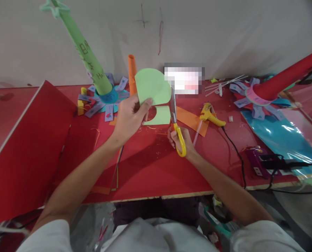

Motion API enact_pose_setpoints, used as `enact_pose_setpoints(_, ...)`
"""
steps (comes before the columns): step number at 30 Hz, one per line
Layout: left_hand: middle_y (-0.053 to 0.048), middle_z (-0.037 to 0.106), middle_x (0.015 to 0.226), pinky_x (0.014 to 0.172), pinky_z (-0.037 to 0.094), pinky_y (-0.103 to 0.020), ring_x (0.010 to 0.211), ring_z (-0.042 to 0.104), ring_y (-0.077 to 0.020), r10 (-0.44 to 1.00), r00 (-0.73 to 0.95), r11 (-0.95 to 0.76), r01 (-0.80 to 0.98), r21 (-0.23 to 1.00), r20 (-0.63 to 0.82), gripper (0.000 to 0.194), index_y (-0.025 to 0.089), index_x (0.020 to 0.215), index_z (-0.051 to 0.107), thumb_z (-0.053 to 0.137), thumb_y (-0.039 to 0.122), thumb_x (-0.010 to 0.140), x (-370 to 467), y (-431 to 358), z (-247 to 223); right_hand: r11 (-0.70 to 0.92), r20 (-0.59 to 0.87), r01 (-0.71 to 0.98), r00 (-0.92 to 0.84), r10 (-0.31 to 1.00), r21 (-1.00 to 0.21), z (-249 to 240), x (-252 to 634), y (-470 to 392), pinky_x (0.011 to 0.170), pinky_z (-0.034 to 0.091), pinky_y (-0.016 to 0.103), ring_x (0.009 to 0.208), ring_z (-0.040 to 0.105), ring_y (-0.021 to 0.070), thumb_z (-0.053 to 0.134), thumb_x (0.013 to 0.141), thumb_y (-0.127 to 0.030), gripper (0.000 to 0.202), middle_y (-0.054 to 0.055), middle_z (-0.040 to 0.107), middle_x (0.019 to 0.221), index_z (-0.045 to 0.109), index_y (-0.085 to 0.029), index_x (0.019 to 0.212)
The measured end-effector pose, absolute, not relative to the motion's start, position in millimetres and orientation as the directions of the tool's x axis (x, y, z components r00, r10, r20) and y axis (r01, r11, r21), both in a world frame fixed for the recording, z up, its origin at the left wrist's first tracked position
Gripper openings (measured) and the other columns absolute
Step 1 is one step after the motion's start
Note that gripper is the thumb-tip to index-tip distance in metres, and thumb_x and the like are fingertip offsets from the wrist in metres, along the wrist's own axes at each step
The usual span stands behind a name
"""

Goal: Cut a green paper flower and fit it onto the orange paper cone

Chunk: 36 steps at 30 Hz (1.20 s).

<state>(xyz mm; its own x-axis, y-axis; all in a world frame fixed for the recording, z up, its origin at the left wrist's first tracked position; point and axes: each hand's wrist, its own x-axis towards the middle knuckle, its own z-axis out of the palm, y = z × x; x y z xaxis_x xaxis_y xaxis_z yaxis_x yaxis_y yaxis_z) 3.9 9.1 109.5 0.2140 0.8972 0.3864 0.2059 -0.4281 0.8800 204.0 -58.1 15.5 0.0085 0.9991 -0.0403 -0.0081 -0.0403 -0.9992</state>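
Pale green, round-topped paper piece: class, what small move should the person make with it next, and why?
Probably one short snip along its right edge. The yellow-handled metal scissors, held in the right hand, have their blades up at that edge, while the left hand pinches the paper piece near its lower left, away from the blades.

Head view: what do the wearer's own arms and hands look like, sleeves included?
The left hand and right hand are ungloved, with no watch or bracelet visible. Both forearms are bare. The left sleeve and right sleeve are short and whitish-grey, like the shirt, with no visible markings.
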Motion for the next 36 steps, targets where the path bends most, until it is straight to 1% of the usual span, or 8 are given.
enact_pose_setpoints(8, 0.006, 0.052, 0.051, 0.044, 0.036, -0.024, 0.042, 0.046, -0.0072, 0.884, 0.222, -0.452, 0.182, 0.873, 0.411, 0.046, 0.022, 0.073, 0.054, 0.067, 0.054, 0.103, 0.1, 11.7, 112.3, -0.070, -0.071, -0.032, 0.018, 0.997, -0.997, 16.6, 203.5, -58.1, 0.036, 0.030, 0.023, 0.040, 0.038, 0.0069, 0.071, 0.061, -0.099, 0.081, -0.009, 0.039, 0.053, 0.037, -0.026, 0.071)
enact_pose_setpoints(16, 0.007, 0.053, 0.051, 0.042, 0.036, -0.023, 0.041, 0.047, -0.0071, 0.889, 0.203, -0.443, 0.148, 0.884, 0.411, 0.042, 0.023, 0.074, 0.054, 0.069, 0.049, 0.103, -1.1, 12.7, 114.9, -0.055, -0.055, 0.002, 0.010, 0.998, -0.998, 12.7, 205.8, -58.4, 0.037, 0.031, 0.024, 0.040, 0.038, 0.0073, 0.071, 0.068, -0.095, 0.076, -0.009, 0.039, 0.052, 0.039, -0.026, 0.071)
enact_pose_setpoints(21, 0.007, 0.052, 0.051, 0.041, 0.035, -0.023, 0.041, 0.046, -0.0068, 0.891, 0.194, -0.440, 0.146, 0.886, 0.411, 0.040, 0.023, 0.075, 0.053, 0.069, 0.047, 0.104, -0.6, 13.2, 113.4, -0.024, -0.024, 0.055, 0.003, 1.000, -0.998, 15.4, 208.2, -56.2, 0.040, 0.031, 0.025, 0.045, 0.039, 0.0078, 0.068, 0.070, -0.096, 0.076, -0.007, 0.041, 0.056, 0.042, -0.025, 0.070)
enact_pose_setpoints(25, 0.007, 0.052, 0.052, 0.043, 0.036, -0.023, 0.042, 0.047, -0.0064, 0.882, 0.215, -0.459, 0.185, 0.869, 0.419, 0.041, 0.022, 0.073, 0.051, 0.068, 0.043, 0.104, -0.2, 12.4, 112.0, -0.012, -0.013, 0.015, -0.040, 0.999, -1.000, 17.4, 204.9, -53.1, 0.040, 0.028, 0.026, 0.046, 0.037, 0.0077, 0.063, 0.066, -0.102, 0.080, -0.007, 0.040, 0.057, 0.040, -0.026, 0.070)
enact_pose_setpoints(27, 0.007, 0.053, 0.052, 0.044, 0.037, -0.022, 0.042, 0.047, -0.0061, 0.876, 0.228, -0.470, 0.207, 0.858, 0.425, 0.042, 0.022, 0.071, 0.051, 0.068, 0.042, 0.104, -0.6, 12.3, 112.0, -0.015, -0.015, -0.003, -0.045, 0.999, -1.000, 17.4, 202.6, -52.6, 0.040, 0.027, 0.026, 0.045, 0.036, 0.0072, 0.062, 0.063, -0.104, 0.082, -0.008, 0.039, 0.057, 0.044, -0.025, 0.072)
enact_pose_setpoints(29, 0.006, 0.054, 0.051, 0.044, 0.038, -0.022, 0.042, 0.048, -0.0061, 0.874, 0.240, -0.473, 0.223, 0.852, 0.422, 0.043, 0.021, 0.070, 0.051, 0.068, 0.041, 0.104, -1.3, 12.7, 112.4, -0.020, -0.019, -0.004, -0.044, 0.999, -1.000, 17.3, 201.3, -53.0, 0.041, 0.027, 0.026, 0.044, 0.036, 0.0071, 0.061, 0.062, -0.105, 0.083, -0.007, 0.040, 0.057, 0.050, -0.023, 0.073)
enact_pose_setpoints(31, 0.006, 0.055, 0.051, 0.043, 0.038, -0.022, 0.041, 0.048, -0.0061, 0.875, 0.246, -0.471, 0.236, 0.850, 0.416, 0.044, 0.021, 0.069, 0.050, 0.069, 0.041, 0.104, -2.3, 13.5, 112.9, -0.030, -0.030, -0.006, -0.046, 0.998, -1.000, 17.6, 201.6, -53.7, 0.041, 0.027, 0.025, 0.044, 0.037, 0.0072, 0.061, 0.063, -0.105, 0.084, -0.007, 0.041, 0.056, 0.052, -0.023, 0.074)
enact_pose_setpoints(36, 0.006, 0.053, 0.048, 0.041, 0.037, -0.021, 0.039, 0.046, -0.0057, 0.882, 0.239, -0.458, 0.232, 0.858, 0.406, 0.045, 0.021, 0.067, 0.050, 0.070, 0.040, 0.103, -4.1, 15.5, 114.1, -0.074, -0.073, -0.011, -0.038, 0.997, -0.997, 18.5, 204.5, -54.0, 0.038, 0.029, 0.024, 0.042, 0.037, 0.0072, 0.065, 0.061, -0.104, 0.082, -0.007, 0.041, 0.055, 0.044, -0.025, 0.071)
